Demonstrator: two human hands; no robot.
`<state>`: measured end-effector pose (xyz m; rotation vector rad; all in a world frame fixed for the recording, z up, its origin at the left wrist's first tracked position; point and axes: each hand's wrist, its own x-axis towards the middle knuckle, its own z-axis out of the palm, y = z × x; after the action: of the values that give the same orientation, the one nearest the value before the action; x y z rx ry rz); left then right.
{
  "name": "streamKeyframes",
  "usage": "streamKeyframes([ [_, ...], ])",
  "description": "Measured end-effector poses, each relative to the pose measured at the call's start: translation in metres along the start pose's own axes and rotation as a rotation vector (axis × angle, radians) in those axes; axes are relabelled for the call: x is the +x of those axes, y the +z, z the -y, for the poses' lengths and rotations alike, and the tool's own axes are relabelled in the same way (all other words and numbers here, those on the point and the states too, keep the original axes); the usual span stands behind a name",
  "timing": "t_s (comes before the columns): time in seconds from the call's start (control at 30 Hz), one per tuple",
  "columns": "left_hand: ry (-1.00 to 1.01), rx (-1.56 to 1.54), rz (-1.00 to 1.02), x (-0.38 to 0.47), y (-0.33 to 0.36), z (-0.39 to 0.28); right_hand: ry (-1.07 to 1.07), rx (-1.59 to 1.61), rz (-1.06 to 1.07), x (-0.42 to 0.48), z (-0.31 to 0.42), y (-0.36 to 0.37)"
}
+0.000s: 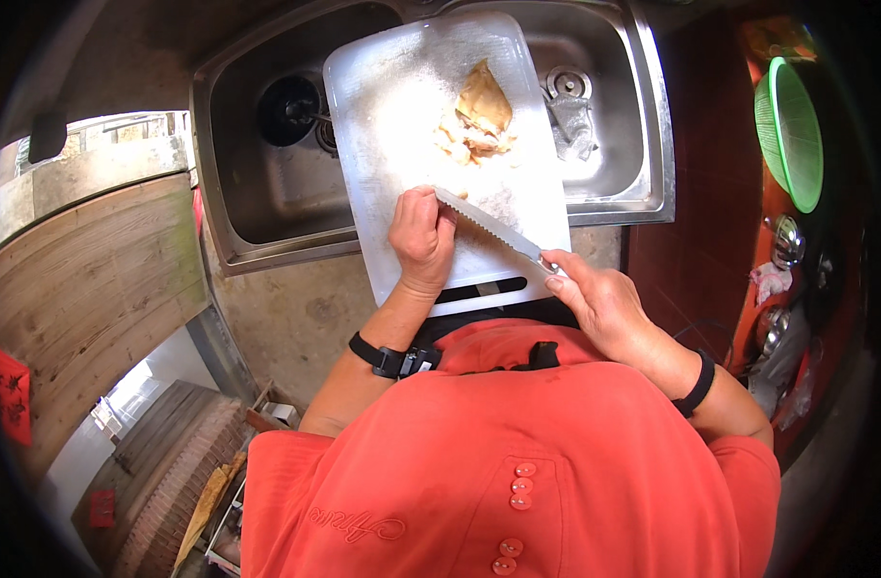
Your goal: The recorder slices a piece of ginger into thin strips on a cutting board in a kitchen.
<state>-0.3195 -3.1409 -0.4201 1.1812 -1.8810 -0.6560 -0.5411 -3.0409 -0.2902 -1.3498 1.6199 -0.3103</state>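
My right hand (pixel 592 296) grips the handle of a serrated knife (pixel 492 230), its blade slanting up and left across a white plastic cutting board (pixel 372 209). The toothed edge faces towards me. My left hand (pixel 422 235) has its fingers curled in at the blade's tip; whether anything is pinched in them is hidden. Farther up the board lies a yellowish-tan piece of food (pixel 484 101), possibly cooked poultry, with smaller pale scraps (pixel 458 141) around its lower end. Strong glare washes out the board's middle.
The board bridges a stainless steel double sink (pixel 227 249). A dark round vessel (pixel 290 110) sits in the left basin, a grey cloth (pixel 570 124) by the right basin's drain. Right, a green plastic colander (pixel 791 137) and metal bowls (pixel 786 242) rest on a reddish surface.
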Motion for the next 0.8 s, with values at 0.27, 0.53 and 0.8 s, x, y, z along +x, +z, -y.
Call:
streamKeyframes([
  [0.27, 0.038, 0.021, -0.005, 0.001, 0.0, 0.002, 0.026, -0.051, 0.002, 0.007, 0.003, 0.003],
  [0.53, -0.022, 0.039, 0.061, -0.001, -0.001, 0.005, -0.045, -0.075, 0.011, 0.051, 0.003, 0.017],
  [0.8, -0.01, 0.005, 0.042, 0.004, 0.0, 0.001, -0.056, -0.083, -0.045, 0.067, 0.009, 0.029],
])
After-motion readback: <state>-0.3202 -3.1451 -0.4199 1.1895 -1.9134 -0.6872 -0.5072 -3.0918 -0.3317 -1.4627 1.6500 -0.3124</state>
